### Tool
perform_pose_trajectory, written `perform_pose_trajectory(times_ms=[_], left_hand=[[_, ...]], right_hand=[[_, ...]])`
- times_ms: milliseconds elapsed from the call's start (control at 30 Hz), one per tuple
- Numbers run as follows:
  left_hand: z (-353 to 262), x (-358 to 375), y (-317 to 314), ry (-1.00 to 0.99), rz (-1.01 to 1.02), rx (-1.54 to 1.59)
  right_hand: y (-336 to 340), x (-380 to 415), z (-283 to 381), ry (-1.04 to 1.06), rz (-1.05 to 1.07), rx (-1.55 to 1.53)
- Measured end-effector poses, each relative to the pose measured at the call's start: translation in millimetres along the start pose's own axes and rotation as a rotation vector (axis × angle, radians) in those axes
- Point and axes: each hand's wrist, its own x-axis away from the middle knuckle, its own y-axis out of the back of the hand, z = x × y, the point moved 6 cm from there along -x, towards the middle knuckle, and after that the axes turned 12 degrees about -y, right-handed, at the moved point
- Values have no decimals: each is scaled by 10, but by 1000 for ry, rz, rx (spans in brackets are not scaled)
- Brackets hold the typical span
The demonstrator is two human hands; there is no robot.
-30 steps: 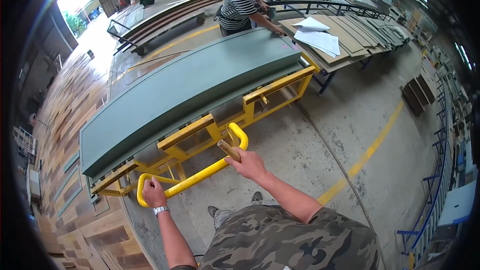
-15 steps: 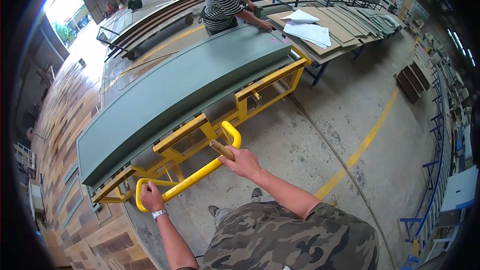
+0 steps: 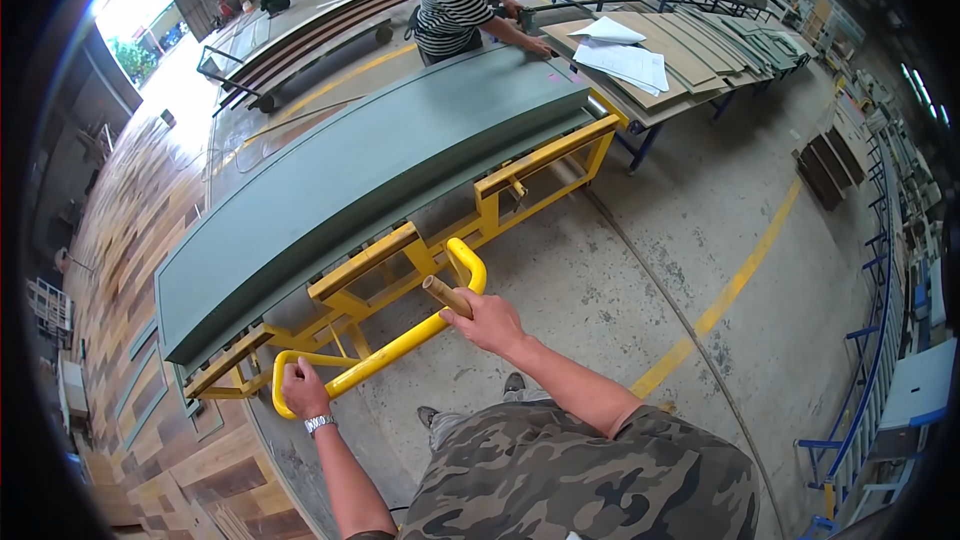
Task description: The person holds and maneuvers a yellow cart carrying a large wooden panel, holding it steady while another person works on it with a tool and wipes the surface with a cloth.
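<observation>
My left hand (image 3: 306,388) is wrapped round the left corner of a yellow tubular handle (image 3: 388,348), with a metal watch (image 3: 319,424) on the wrist. In my right hand (image 3: 490,321) is a brown tube (image 3: 440,292), its open-looking end pointing up and left. That hand sits against the handle's right part; whether it also grips the bar is hidden. The handle belongs to a yellow cart frame (image 3: 365,272). On the frame lies a long grey-green panel (image 3: 370,180) with a raised edge. A co-worker (image 3: 455,5) in a striped shirt leans over the panel's far end, one hand (image 3: 537,46) touching it.
Beyond the panel's right end, a roller table carries brown boards (image 3: 690,65) and white papers (image 3: 622,58). A low trolley (image 3: 320,45) stands behind the panel. A blue roller line (image 3: 868,340) runs along the right. Wooden planks (image 3: 130,270) cover the left floor.
The view has shifted slightly, so the cart and panel appear a little higher and further right. Both my hands keep the same hold. The co-worker's near hand stays at the panel's end.
</observation>
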Motion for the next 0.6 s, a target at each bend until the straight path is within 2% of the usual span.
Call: perform_pose_trajectory(times_ms=[600], left_hand=[[-47,0,32,-6,-11,1]], right_hand=[[71,39,77,8,24,-8]])
